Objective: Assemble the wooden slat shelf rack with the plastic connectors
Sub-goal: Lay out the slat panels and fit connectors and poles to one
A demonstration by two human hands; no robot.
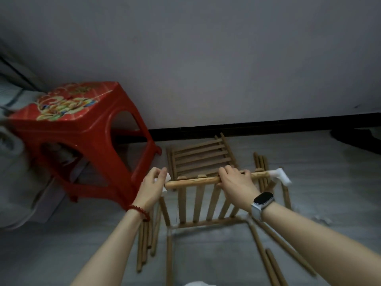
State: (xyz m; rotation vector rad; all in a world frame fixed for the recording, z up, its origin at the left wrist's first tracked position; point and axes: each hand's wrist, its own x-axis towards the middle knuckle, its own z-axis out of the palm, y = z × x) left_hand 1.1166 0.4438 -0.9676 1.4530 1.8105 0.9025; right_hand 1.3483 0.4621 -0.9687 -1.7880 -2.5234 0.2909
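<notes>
A partly built wooden rack stands on the floor in front of me, its slat panel running down from a round top rail. My left hand grips a white plastic connector at the rail's left end. My right hand curls over the rail right of its middle. Another white connector caps the rail's right end. A second slat panel lies flat on the floor behind the rack.
A red plastic stool stands close on the left. Loose wooden rods lie on the floor at the lower left, lower right and back right. A wall with a black skirting closes off the back.
</notes>
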